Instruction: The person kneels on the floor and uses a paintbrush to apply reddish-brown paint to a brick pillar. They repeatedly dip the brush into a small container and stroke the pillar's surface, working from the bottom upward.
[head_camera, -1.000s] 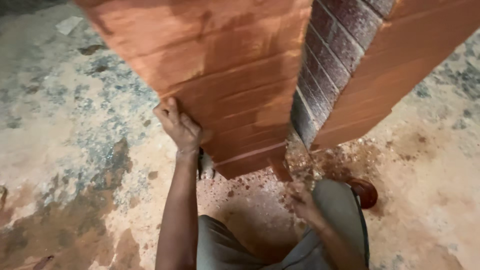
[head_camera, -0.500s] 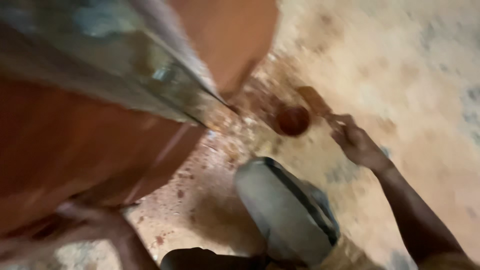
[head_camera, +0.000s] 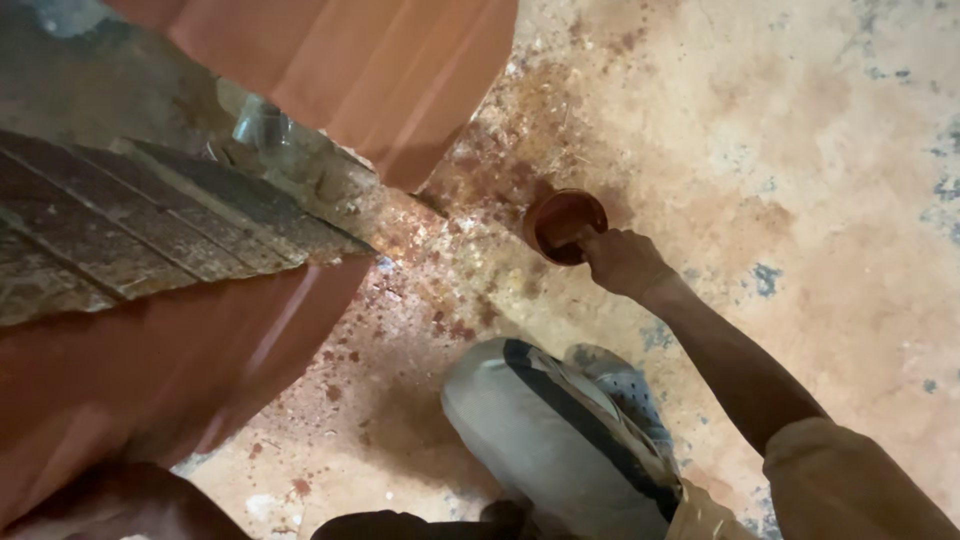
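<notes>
My right hand (head_camera: 622, 262) closes on something dipped into the small pot (head_camera: 565, 225) of red paint on the floor (head_camera: 800, 150) beside my knee (head_camera: 545, 430), within easy reach; my left hand is out of sight.

Beside the small round bowl (head_camera: 564, 224), rusty brown inside and out, the floor (head_camera: 800, 150) is pale tan, speckled red-brown with grey-blue patches. Left of the bowl stand red-brown painted panels (head_camera: 150, 370) and a dark, lined grey strip (head_camera: 120, 230).
</notes>
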